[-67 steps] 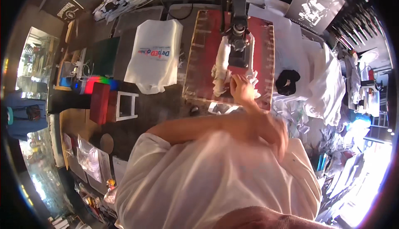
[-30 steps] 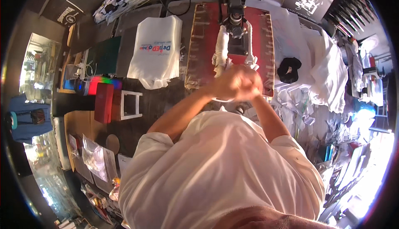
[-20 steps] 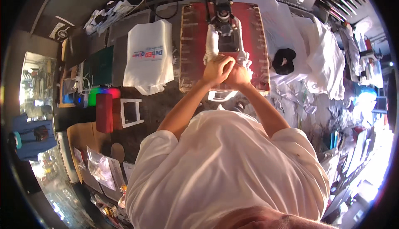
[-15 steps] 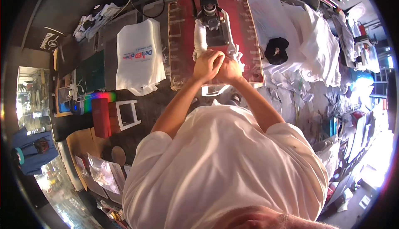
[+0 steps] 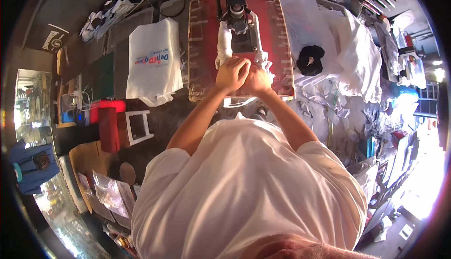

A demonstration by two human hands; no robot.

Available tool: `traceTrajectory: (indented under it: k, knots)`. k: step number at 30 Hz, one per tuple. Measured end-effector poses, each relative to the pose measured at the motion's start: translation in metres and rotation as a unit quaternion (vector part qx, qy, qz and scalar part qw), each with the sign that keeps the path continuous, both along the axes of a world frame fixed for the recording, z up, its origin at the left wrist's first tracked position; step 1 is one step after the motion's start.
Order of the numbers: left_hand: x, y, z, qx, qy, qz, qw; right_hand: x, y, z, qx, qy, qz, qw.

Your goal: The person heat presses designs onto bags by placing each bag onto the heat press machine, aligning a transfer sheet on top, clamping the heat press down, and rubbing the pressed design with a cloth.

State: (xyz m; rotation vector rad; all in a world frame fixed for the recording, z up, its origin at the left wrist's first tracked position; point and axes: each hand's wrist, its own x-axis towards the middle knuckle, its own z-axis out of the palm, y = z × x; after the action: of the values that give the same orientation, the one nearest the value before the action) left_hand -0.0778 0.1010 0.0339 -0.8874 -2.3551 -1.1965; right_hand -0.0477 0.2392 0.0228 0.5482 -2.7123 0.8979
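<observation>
A large red heat press (image 5: 276, 35) stands in front of me, with tape along its edges. White wrapping covers both arms of its U-shaped handle (image 5: 225, 40), and a dark adjusting knob (image 5: 240, 27) sits between them. At the near end of the handle, my left hand (image 5: 230, 74) is curled closed, lying partly against my right hand. My right hand (image 5: 258, 79) is closed too, beside the frayed wrapping of the right arm. The handle's crossbar is hidden under both hands, and some fingertips cannot be seen.
To the left lies a stack of white printed cloth pieces (image 5: 152, 64). Right of the press, a black cap (image 5: 310, 60) rests near crumpled white cloth (image 5: 359, 57). A red-seated stool (image 5: 109, 129) stands at the lower left. Scraps (image 5: 324, 101) litter the right side.
The whole view has shifted slightly, with surroundings sitting a little farther left. Both hands stay together at the handle's near end. A light by the stool has turned from rainbow-coloured to red.
</observation>
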Motion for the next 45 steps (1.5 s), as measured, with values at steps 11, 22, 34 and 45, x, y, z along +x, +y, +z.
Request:
traceTrajectory:
  k: [11, 22, 34, 45]
  knots:
    - [-0.012, -0.005, 0.024, 0.414, -0.359, -0.027, 0.836, 0.0, -0.001, 0.001, 0.004, 0.033, -0.01, 0.999]
    - [-0.026, -0.032, -0.006, 0.61, -0.428, -0.169, 0.645, 0.002, -0.001, 0.001, -0.016, 0.062, -0.004, 0.998]
    - [-0.018, -0.019, 0.019, 0.464, -0.445, -0.037, 0.765, 0.0, 0.001, 0.014, -0.177, 0.021, -0.067, 0.982]
    - [-0.009, -0.004, 0.01, 0.142, -0.21, 0.012, 0.967, -0.001, 0.01, -0.001, -0.188, 0.007, -0.067, 0.98]
